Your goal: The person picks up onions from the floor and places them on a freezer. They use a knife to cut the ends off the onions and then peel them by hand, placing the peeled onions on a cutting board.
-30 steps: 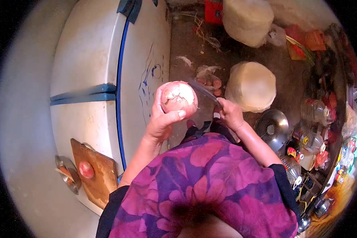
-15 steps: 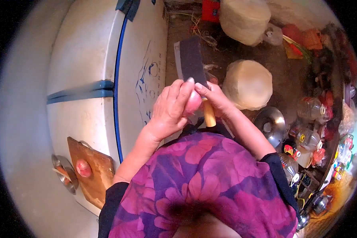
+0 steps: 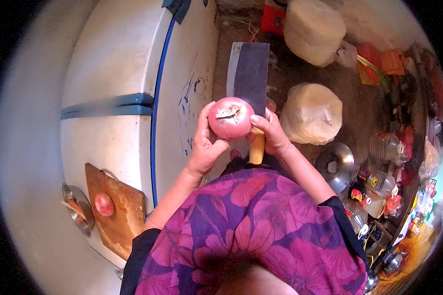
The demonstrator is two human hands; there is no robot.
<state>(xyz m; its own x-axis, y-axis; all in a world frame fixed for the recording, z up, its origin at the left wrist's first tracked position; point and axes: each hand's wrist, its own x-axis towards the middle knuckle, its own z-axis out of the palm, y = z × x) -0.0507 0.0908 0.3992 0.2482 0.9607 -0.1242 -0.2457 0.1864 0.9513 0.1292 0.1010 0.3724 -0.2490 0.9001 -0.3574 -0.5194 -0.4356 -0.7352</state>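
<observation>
A round pink-red vegetable (image 3: 230, 125), with a dry brownish stem scar facing up, is between my two hands. My left hand (image 3: 205, 145) cups its left and lower side, the thumb bent below it. On the other side, my right hand (image 3: 272, 132) has its thumb against the vegetable's right edge. That hand also holds a cleaver (image 3: 251, 73), its wide dark blade pointing away from me and its yellowish wooden handle (image 3: 257, 147) toward me. Most right-hand fingers are hidden behind the cleaver.
A wooden board (image 3: 125, 209) with another reddish vegetable (image 3: 104, 204) lies on the white appliance (image 3: 118, 142) at left, beside a metal bowl (image 3: 86, 227). Wrapped round bundles (image 3: 312, 114), a metal basin (image 3: 347, 167) and plastic bottles (image 3: 379, 179) stand at right.
The vegetable has turned so its scarred end shows, and it is less covered. My left hand has moved from over it to its left side. The cleaver blade has swung more upright in view.
</observation>
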